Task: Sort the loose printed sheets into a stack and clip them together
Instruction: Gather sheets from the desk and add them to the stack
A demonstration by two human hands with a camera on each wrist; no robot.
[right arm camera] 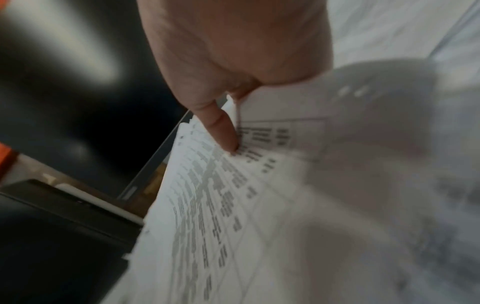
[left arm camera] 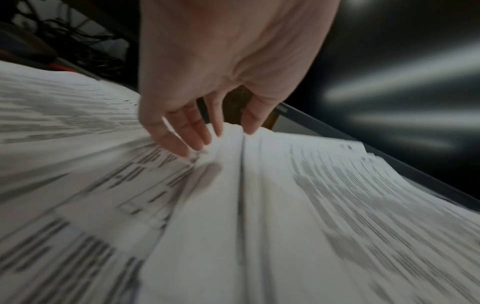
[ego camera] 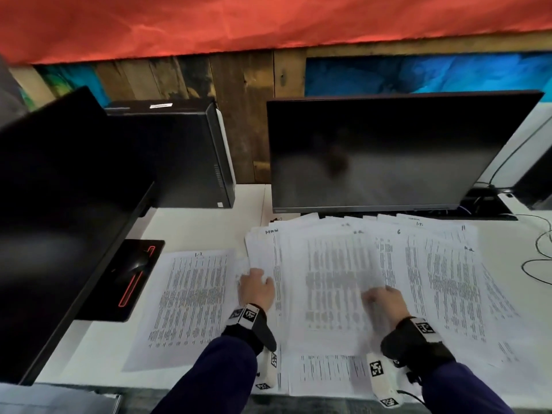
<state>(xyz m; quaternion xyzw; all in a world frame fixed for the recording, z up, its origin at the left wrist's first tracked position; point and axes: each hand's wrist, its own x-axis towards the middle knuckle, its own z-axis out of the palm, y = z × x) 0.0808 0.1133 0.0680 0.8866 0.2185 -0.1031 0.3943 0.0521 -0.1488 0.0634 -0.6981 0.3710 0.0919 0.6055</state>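
Many loose printed sheets [ego camera: 442, 282] lie fanned out and overlapping across the white desk [ego camera: 203, 225] in front of me. One separate sheet [ego camera: 191, 297] lies flat to the left. My left hand [ego camera: 255, 282] rests with straight fingers on the left edge of the fan, and the left wrist view shows its fingertips [left arm camera: 187, 150] touching the paper [left arm camera: 259, 205]. My right hand [ego camera: 379, 297] pinches a blurred, table-printed sheet [ego camera: 337, 276] in the middle of the fan. In the right wrist view my right hand [right arm camera: 233, 133] has its thumb [right arm camera: 223, 131] on that sheet [right arm camera: 285, 127], which curls up. No clip shows.
A dark monitor [ego camera: 388, 153] stands right behind the sheets. A second monitor [ego camera: 59, 189] and a black computer tower [ego camera: 179, 153] fill the left. A black mouse pad with a mouse [ego camera: 134, 273] lies beside the single sheet. Cables [ego camera: 540, 249] trail at the right.
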